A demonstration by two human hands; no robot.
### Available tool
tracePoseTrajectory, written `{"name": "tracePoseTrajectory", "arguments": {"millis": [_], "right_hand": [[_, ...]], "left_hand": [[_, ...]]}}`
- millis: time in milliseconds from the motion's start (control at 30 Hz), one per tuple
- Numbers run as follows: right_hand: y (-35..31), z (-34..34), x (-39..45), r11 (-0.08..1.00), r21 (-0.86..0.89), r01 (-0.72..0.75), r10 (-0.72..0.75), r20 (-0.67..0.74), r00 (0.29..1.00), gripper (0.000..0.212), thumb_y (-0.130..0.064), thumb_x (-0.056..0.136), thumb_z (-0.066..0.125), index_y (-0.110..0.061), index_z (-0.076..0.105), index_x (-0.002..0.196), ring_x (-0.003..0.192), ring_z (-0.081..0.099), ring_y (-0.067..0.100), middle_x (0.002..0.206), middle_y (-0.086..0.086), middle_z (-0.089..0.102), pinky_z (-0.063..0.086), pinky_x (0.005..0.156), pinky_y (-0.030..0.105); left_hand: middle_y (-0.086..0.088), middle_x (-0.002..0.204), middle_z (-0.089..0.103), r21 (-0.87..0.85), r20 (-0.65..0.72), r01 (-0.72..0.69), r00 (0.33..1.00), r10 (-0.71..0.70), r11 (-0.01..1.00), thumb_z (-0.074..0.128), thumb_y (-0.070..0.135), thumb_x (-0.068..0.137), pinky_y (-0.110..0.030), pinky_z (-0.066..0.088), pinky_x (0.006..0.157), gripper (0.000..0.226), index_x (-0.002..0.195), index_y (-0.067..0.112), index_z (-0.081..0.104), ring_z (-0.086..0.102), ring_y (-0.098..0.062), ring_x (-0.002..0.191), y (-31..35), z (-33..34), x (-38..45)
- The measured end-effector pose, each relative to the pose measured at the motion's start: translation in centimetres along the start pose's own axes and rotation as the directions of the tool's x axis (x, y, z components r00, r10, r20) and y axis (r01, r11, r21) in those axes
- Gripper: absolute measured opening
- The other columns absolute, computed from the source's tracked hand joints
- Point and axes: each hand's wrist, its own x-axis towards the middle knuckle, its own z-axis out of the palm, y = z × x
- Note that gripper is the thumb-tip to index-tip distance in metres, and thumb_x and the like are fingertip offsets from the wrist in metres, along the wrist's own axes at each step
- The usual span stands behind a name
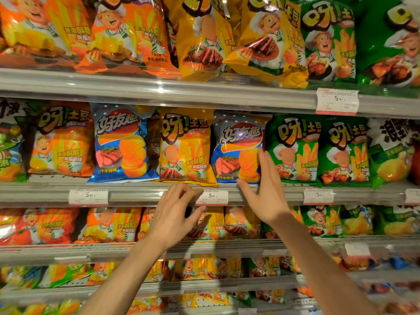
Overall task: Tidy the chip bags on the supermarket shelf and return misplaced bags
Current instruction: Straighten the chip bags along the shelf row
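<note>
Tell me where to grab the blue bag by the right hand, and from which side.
Pinch the blue bag at its right edge, coming from the front right. It stands upright, its left side is tucked behind the yellow bag, and the right hand is already open beside that edge.

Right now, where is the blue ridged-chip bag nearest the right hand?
Head view, middle shelf, right of centre: blue ridged-chip bag between a yellow bag and green bag.

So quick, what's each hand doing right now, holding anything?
Left hand: open, fingers loosely curled, holding nothing.
Right hand: open, straight fingers at the right blue chip bag, not gripping it.
</note>
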Motion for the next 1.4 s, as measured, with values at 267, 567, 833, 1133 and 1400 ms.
{"name": "tracePoseTrajectory", "arguments": {"millis": [267, 567, 833, 1133, 1400], "right_hand": [[2.1, 2.9, -10.3, 0.981, -0.187, -0.055, 0.082, 0.142, 0.986, 0.086, -0.084, 0.090, 0.019, -0.035, 0.015, 0.161, 0.158, 0.002, 0.016, 0.172, -0.002, 0.003, 0.010, 0.127, 0.041], [9.5, -0.2, -15.9, 0.901, -0.296, -0.316, 0.395, 0.265, 0.880, 0.083, -0.073, 0.094, 0.022, -0.020, 0.035, 0.156, 0.148, 0.035, 0.020, 0.160, 0.002, 0.040, 0.026, 0.123, 0.038], [17.4, -6.8, -15.6, 0.912, -0.186, -0.366, 0.403, 0.236, 0.884, 0.079, -0.068, 0.093, 0.033, -0.016, 0.043, 0.151, 0.140, 0.046, 0.022, 0.152, 0.005, 0.049, 0.038, 0.113, 0.036], [29.3, -16.7, -13.3, 0.935, -0.138, -0.326, 0.351, 0.242, 0.905, 0.068, -0.060, 0.096, 0.043, -0.018, 0.047, 0.149, 0.128, 0.057, 0.027, 0.142, 0.010, 0.056, 0.047, 0.102, 0.041], [32.8, -20.5, -10.8, 0.953, -0.180, -0.246, 0.270, 0.124, 0.955, 0.060, -0.056, 0.095, 0.047, -0.013, 0.058, 0.135, 0.103, 0.067, 0.033, 0.129, 0.013, 0.062, 0.048, 0.086, 0.034]], "left_hand": [[0.007, 0.156, 0.034, -0.105, 0.032, 0.129, 0.992, -0.126, 0.986, 0.053, 0.054, 0.094, -0.036, 0.029, 0.114, 0.055, 0.145, 0.033, 0.050, 0.031, -0.013, 0.144, 1.2, 1.9, -5.8], [0.015, 0.137, 0.048, -0.170, 0.160, 0.417, 0.906, -0.392, 0.893, 0.046, 0.066, 0.091, -0.035, 0.034, 0.107, 0.062, 0.141, 0.029, 0.053, 0.044, -0.005, 0.128, 4.2, 5.9, -11.4], [0.006, 0.135, 0.050, -0.141, 0.137, 0.466, 0.883, -0.449, 0.874, 0.049, 0.058, 0.094, -0.041, 0.048, 0.100, 0.055, 0.139, 0.027, 0.053, 0.053, -0.018, 0.123, 10.6, 10.8, -8.2], [0.007, 0.130, 0.051, -0.113, 0.054, 0.449, 0.893, -0.446, 0.886, 0.055, 0.049, 0.098, -0.034, 0.049, 0.093, 0.048, 0.139, 0.025, 0.052, 0.056, -0.015, 0.117, 22.8, 17.4, -1.6], [0.000, 0.124, 0.057, 0.001, -0.059, 0.246, 0.968, -0.245, 0.969, 0.059, 0.038, 0.097, -0.036, 0.048, 0.094, 0.040, 0.132, 0.019, 0.059, 0.053, -0.019, 0.118, 26.4, 17.4, 3.7]]}}
